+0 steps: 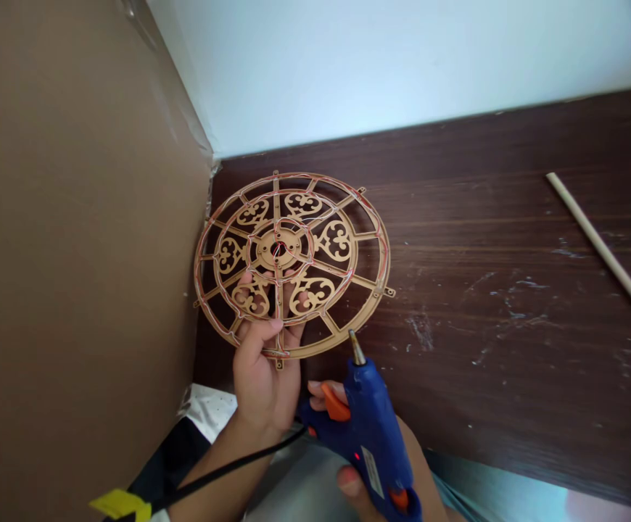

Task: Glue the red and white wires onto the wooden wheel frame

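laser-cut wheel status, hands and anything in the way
Left hand gripping laser-cut wooden wheel. Right hand holding blue hot glue gun, nozzle near rim. Black cord across left forearm.

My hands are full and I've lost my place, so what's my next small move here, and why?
Probably ease the brass nozzle of the blue hot glue gun onto the nearest rim of the fretwork wheel. Your right hand has the nozzle pointing up just beside that rim, and your left hand is holding the wheel up off the dark wooden surface.

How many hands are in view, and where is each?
2: the left hand holds the lower edge of the wooden wheel; the right hand grips the blue hot glue gun.
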